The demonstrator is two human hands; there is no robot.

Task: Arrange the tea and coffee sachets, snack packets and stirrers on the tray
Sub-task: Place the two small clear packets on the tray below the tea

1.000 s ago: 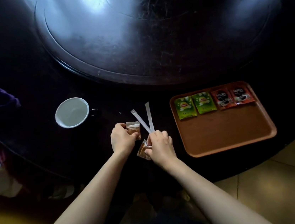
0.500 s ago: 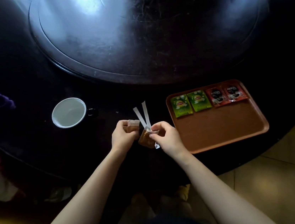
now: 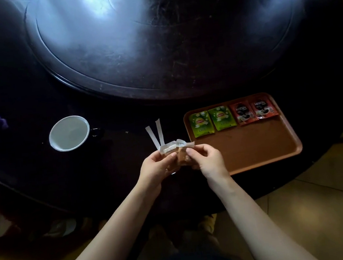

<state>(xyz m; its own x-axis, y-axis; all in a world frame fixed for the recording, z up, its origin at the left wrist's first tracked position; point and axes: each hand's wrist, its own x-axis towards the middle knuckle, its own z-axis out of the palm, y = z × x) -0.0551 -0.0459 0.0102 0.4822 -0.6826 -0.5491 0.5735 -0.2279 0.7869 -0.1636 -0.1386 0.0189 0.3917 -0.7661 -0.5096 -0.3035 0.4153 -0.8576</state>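
Two white stirrers [image 3: 156, 135] lie on the dark table [image 3: 21, 94] just left of the tray, their long axes running away from the person; the near ends meet by the hands and the far ends splay apart into a narrow V, the left one leaning left, the right one nearly straight. Both hands are raised together just in front of those near ends. The left hand [image 3: 155, 170] pinches a small snack packet [image 3: 169, 148] with a pale, crinkled wrapper, its top edge running left to right. The right hand [image 3: 208, 161] grips a second snack packet [image 3: 183, 157], clear wrapping over a brownish filling, with a white sealed end sticking out to the right toward the tray; the two packets touch or overlap between the fingers, and I cannot tell exactly where one ends. The orange-brown tray [image 3: 255, 149] sits to the right, long side across the view. Along its far edge, four sachets lie flat in a row, side by side and upright to the viewer: two green tea sachets [image 3: 212, 120] with yellow logos on the left, two red coffee sachets [image 3: 253, 111] picturing a dark cup on the right. A white cup [image 3: 69, 132] stands well to the left, its opening facing up.
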